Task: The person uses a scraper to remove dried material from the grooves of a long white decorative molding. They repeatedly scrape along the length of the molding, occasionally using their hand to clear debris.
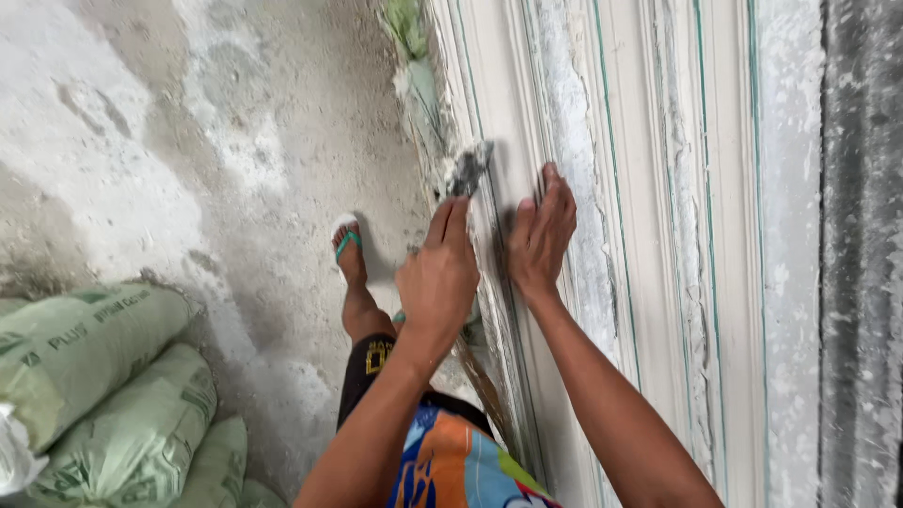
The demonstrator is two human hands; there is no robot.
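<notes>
My left hand point(437, 277) grips a metal scraper point(467, 169) whose grey, plaster-caked blade presses against the left edge of a white moulded frame point(649, 216). My right hand point(543, 235) rests flat on the frame just right of the blade, fingers together and pointing up. The frame has ridged profiles with thin green lines and flaking white plaster. My left foot in a green sandal point(346, 246) stands on the dusty floor below the hands.
Several green sacks point(113, 395) are stacked at the lower left on the dusty concrete floor point(235, 141). A rough grey wall strip point(861, 254) runs along the right edge. Some greenish debris point(406, 28) lies at the frame's top left.
</notes>
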